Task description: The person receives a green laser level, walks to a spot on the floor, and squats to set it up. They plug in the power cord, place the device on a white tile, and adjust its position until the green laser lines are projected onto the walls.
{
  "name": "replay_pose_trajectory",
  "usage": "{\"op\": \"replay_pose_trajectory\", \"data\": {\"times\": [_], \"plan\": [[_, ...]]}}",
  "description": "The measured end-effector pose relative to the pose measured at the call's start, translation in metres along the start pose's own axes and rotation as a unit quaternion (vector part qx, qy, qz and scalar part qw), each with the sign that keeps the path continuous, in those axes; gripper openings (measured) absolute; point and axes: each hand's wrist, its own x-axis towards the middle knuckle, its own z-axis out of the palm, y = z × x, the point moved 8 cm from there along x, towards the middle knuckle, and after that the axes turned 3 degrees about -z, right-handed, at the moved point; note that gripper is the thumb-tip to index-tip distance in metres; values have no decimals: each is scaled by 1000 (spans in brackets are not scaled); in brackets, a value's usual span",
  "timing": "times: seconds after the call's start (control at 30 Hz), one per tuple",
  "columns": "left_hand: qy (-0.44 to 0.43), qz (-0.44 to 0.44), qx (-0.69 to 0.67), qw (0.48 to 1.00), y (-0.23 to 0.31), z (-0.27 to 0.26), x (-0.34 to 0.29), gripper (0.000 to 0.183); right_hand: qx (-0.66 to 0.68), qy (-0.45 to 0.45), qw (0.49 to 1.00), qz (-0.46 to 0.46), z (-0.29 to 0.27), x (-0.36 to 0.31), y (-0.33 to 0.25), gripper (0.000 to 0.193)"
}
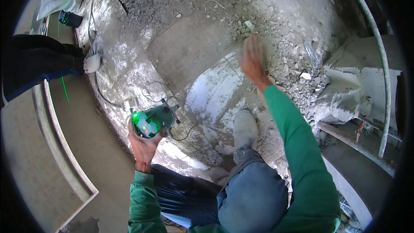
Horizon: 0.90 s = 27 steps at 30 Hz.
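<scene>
My left hand (144, 144) is closed around a green laser level (153, 121), which has short dark legs and a glowing green light on its left side. A thin dark cable (187, 136) curls beside the level. Above the rubble-strewn floor, my right hand (253, 56) is stretched forward, palm side down. It is blurred by motion, but its fingers look extended and nothing shows in them. Small stones (293, 77) lie to its right, and a white patch on the floor (215, 86) is at its lower left.
At the left, dark trousers (43, 64) end at a pale shoe (91, 63). Near it are a black device (70, 19), a white sack (60, 3) and a long cable (91, 13). Metal pipes (381, 60) and pale rubble (345, 90) bound the right side. My boot (245, 127) stands centrally.
</scene>
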Motion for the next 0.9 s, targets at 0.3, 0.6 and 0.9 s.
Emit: {"op": "replay_pose_trajectory", "data": {"times": [0.3, 0.6, 0.9], "plan": [[-20, 23, -10, 999, 14, 25, 18, 83, 453, -433, 719, -301, 4, -199, -297, 90], [-60, -4, -68, 996, 12, 53, 20, 89, 32, -57, 995, 70, 2, -11, 30, 93], [-70, -17, -65, 995, 28, 79, 31, 100, 325, -267, 799, -429, 2, -183, -276, 46]]}}
